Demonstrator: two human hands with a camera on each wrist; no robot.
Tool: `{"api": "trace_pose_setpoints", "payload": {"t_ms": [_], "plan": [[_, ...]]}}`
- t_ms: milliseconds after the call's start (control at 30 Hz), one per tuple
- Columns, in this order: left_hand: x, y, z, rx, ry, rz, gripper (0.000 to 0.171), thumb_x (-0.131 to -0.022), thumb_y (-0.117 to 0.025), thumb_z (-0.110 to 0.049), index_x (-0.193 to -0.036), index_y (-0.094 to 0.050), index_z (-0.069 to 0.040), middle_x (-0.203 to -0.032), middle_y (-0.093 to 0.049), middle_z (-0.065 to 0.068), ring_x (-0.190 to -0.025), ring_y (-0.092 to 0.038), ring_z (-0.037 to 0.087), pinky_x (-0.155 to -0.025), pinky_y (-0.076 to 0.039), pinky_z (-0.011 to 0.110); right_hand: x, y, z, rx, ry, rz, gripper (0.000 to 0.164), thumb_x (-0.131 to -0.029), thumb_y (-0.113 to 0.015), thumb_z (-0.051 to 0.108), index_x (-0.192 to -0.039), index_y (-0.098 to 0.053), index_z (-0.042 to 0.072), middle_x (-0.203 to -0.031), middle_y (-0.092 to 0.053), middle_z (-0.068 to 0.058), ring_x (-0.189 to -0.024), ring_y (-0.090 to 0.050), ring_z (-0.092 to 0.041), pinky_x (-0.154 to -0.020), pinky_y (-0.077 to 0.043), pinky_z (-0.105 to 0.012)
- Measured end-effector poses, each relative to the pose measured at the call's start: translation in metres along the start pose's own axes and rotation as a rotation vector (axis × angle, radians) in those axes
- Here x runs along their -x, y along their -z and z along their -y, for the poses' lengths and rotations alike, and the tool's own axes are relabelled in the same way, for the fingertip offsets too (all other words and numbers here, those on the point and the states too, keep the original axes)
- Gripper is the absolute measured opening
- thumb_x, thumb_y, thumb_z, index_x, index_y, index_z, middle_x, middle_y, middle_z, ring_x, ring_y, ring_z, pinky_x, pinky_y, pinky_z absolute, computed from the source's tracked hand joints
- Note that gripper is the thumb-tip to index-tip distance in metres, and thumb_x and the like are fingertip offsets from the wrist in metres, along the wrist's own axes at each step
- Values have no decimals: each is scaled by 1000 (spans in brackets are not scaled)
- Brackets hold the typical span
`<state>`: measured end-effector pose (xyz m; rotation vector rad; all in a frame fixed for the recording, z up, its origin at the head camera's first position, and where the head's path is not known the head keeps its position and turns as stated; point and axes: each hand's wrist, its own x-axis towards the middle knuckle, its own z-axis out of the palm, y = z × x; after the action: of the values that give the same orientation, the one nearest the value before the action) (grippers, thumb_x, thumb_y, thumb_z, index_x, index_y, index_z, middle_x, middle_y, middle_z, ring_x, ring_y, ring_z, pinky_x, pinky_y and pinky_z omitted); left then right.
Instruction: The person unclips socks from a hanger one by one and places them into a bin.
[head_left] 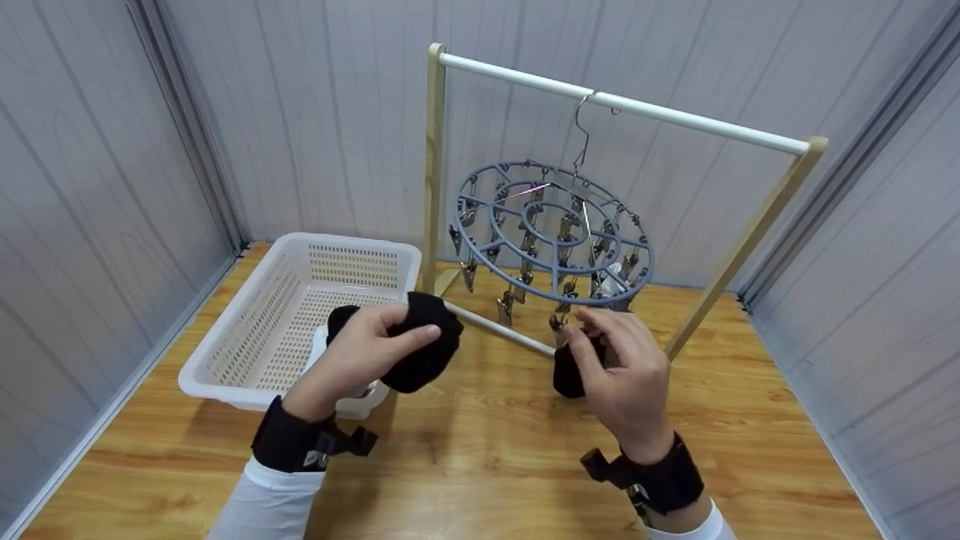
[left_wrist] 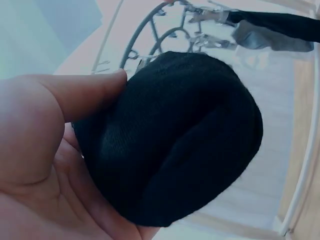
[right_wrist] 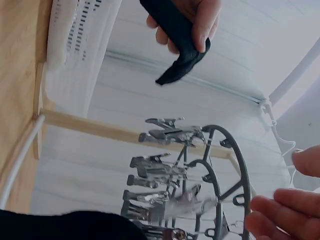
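I saw the black sock (head_left: 416,369) well to the left of the ring (head_left: 556,276) and nearer the person, pinched between the thumb and fingers of the left hand (head_left: 367,345). The hands were well apart. The right hand (head_left: 628,364) was up just before the ring's lower near edge, among its clips (head_left: 505,309). A second sock (head_left: 568,375) hung below that edge, just beside the right fingers, with a grey sock (left_wrist: 272,39) next to it.

The left hand, on the basket (head_left: 341,239) side of the ring, had its thumb laid over the sock's near face and its fingers behind. The right hand was raised beside the ring, fingers bent loosely, thumb and fingertips parted with nothing seen between them. Both forearms came in low over the bench (head_left: 480,465), nearer the person than the ring.

The right hand hid part of the second sock and the clip above it. Left of the ring, the left hand partly covered a white cloth (head_left: 318,346) in the basket. The pale thing (head_left: 611,281) at the ring's right side was hard to make out.
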<state>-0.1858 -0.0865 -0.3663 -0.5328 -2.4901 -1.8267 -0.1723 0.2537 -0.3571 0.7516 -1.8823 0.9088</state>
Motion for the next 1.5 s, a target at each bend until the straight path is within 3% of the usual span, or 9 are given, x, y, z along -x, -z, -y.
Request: {"api": "trace_pose_setpoints", "payload": {"t_ms": [100,267,500,700,867,1000,1100,1367,1500], "plan": [[2,7,-1,9,6,-54,24,-106,-80,-27,-106,-80,-3,-99,-78,9,-86,-74,22,-74,-61,30,-3,2,-4,23,20,-51,29,-97,-81,5,-125,-80,-2,-117,-81,-15,-106,-73,-33,-100,-53,-29],[4,21,-3,35,12,-138,27,-107,-79,-26,-110,-80,1,-102,-79,13,-87,-75,24,-74,-63,30,-5,3,-9,127,-4,-82,37,-99,-79,15,-129,-77,-6,-127,-77,-21,-117,-69,-41,-110,-50,-39],[5,37,-2,-30,30,-258,25,-108,-77,-24,-107,-78,1,-101,-75,11,-86,-70,20,-75,-57,26,-3,2,-15,251,-75,-11,53,-102,-78,29,-138,-70,-9,-138,-69,-27,-129,-60,-47,-113,-44,-60],[2,48,7,-129,85,-324,25,-109,-73,-22,-95,-65,-3,-93,-66,7,-80,-62,17,-69,-52,27,-2,1,-16,310,-101,46,62,-106,-74,39,-140,-67,-13,-143,-65,-30,-138,-54,-51,-121,-36,-64],[-1,52,19,-257,97,-289,17,-111,-66,-15,-111,-67,2,-111,-70,18,-98,-64,29,-88,-53,41,-2,-1,-15,302,-96,56,71,-110,-66,53,-138,-69,-12,-140,-66,-31,-138,-54,-51,-120,-37,-66],[-2,52,25,-333,124,-215,34,-113,-57,-8,-140,-61,10,-142,-64,32,-132,-60,45,-114,-45,61,-2,-3,-13,283,-87,55,71,-110,-66,55,-137,-71,-10,-138,-67,-30,-138,-55,-51,-119,-37,-67],[-4,51,29,-350,156,-164,47,-113,-52,-6,-155,-48,13,-157,-53,37,-149,-48,50,-124,-36,65,-1,-4,-12,265,-89,59,66,-108,-70,50,-136,-72,-9,-137,-69,-29,-139,-54,-52,-121,-36,-68],[-7,47,38,-379,206,-125,43,-112,-48,-2,-151,-48,14,-153,-55,37,-145,-51,51,-122,-39,67,1,-3,-11,267,-100,93,57,-107,-76,37,-137,-70,-11,-138,-69,-29,-145,-50,-52,-127,-31,-61],[-6,45,42,-468,274,-63,45,-111,-45,-2,-153,-46,13,-150,-57,38,-140,-57,51,-118,-44,67,1,-2,-11,277,-97,104,55,-104,-78,31,-137,-70,-11,-136,-70,-29,-145,-51,-51,-127,-32,-61]]}}
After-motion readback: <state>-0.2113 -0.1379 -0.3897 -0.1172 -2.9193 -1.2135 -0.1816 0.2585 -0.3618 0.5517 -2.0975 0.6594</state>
